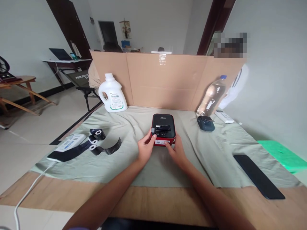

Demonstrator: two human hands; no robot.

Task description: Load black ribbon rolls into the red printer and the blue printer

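A red and black box-shaped device (pixel 163 121) rests on the grey-green cloth (pixel 168 169), in the middle of the table. A black strip lies on its top, and a white label shows on its near side. My left hand (pixel 145 148) grips its left near corner, thumb on the edge. On the opposite side, my right hand (pixel 177 150) holds the right near corner, one finger touching the label. Black rolls with white cores (pixel 96 140) lie to the left, one with a strip unrolled, beside a white power strip (pixel 70 143).
A white jug (pixel 113 95) stands back left, before a cardboard screen (pixel 165 80). At back right are a clear bottle (pixel 211 97), a small black box (pixel 205 124) and a white remote-like object (pixel 224 117). A black phone (pixel 259 175) lies right. A person sits behind the screen.
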